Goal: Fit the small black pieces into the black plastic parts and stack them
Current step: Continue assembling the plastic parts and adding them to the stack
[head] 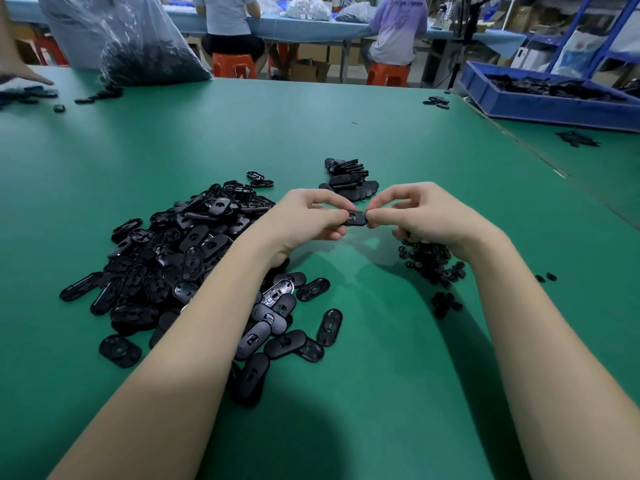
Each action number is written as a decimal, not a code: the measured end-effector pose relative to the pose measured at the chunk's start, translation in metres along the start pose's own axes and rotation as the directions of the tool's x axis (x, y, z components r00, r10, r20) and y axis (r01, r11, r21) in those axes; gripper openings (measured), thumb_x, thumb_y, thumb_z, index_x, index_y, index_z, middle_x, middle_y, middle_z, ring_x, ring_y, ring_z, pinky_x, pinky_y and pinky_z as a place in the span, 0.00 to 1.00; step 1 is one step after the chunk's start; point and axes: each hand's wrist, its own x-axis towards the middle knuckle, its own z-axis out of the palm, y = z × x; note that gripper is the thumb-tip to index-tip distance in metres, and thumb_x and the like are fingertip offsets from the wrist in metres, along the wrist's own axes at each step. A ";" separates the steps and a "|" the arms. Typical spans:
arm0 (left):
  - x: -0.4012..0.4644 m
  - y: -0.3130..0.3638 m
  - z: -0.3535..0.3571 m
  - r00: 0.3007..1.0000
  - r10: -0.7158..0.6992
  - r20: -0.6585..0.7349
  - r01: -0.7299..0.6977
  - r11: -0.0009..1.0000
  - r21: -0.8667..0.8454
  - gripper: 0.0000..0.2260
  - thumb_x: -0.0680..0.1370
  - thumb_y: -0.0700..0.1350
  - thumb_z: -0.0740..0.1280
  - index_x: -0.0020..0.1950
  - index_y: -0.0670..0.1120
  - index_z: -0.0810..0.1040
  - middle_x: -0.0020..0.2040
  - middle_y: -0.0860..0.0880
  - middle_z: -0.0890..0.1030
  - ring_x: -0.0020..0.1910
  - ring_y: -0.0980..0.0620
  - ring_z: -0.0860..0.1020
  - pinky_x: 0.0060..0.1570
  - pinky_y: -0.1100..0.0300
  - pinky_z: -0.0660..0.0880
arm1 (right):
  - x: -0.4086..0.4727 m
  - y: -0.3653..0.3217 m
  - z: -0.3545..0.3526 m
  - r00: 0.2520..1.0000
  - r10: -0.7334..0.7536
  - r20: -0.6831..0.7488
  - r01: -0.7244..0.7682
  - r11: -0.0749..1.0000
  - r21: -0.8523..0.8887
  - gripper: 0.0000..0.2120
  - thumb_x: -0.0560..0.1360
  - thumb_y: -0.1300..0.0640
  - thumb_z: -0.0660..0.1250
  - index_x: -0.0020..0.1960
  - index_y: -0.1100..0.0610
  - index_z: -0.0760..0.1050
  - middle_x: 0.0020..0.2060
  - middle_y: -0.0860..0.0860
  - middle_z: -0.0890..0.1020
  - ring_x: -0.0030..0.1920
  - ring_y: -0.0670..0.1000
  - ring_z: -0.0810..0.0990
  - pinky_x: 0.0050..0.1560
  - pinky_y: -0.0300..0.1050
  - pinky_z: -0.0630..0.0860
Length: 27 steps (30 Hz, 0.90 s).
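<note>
My left hand and my right hand hold one black oval plastic part between them above the green table; each hand pinches one end of it. A big heap of loose black oval parts lies to the left, partly under my left forearm. A smaller heap of small black pieces lies under and behind my right wrist. Behind my hands stands a stack of black parts. Whether a small piece sits in the held part I cannot tell.
A blue tray of black parts stands at the far right. A clear plastic bag of black parts sits far left, with another person's hand near loose parts. Two people sit at a bench behind.
</note>
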 end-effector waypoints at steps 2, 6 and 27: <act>0.001 -0.001 0.000 0.999 -0.009 -0.033 0.009 1.000 -0.008 0.06 0.79 0.36 0.68 0.49 0.44 0.83 0.44 0.41 0.83 0.40 0.50 0.80 0.51 0.61 0.81 | 0.000 0.004 -0.010 0.998 0.021 -0.066 -0.035 0.973 -0.228 0.03 0.72 0.48 0.75 0.43 0.47 0.84 0.38 0.41 0.86 0.38 0.45 0.80 0.45 0.42 0.75; 0.001 -0.002 -0.001 0.998 -0.020 -0.066 0.017 0.999 -0.035 0.07 0.79 0.34 0.67 0.49 0.43 0.83 0.42 0.44 0.84 0.40 0.51 0.82 0.46 0.65 0.81 | -0.007 0.006 -0.021 0.984 0.172 -0.046 -0.169 0.816 -0.552 0.06 0.63 0.42 0.78 0.39 0.36 0.83 0.39 0.39 0.85 0.48 0.47 0.84 0.53 0.48 0.81; 0.001 -0.001 0.002 0.997 -0.062 -0.038 0.060 0.996 -0.072 0.14 0.76 0.29 0.67 0.58 0.41 0.76 0.51 0.38 0.85 0.45 0.48 0.84 0.55 0.56 0.81 | -0.004 -0.016 0.014 0.999 0.018 -0.029 -0.012 0.981 0.192 0.03 0.71 0.56 0.76 0.41 0.48 0.84 0.40 0.53 0.86 0.31 0.46 0.68 0.29 0.37 0.63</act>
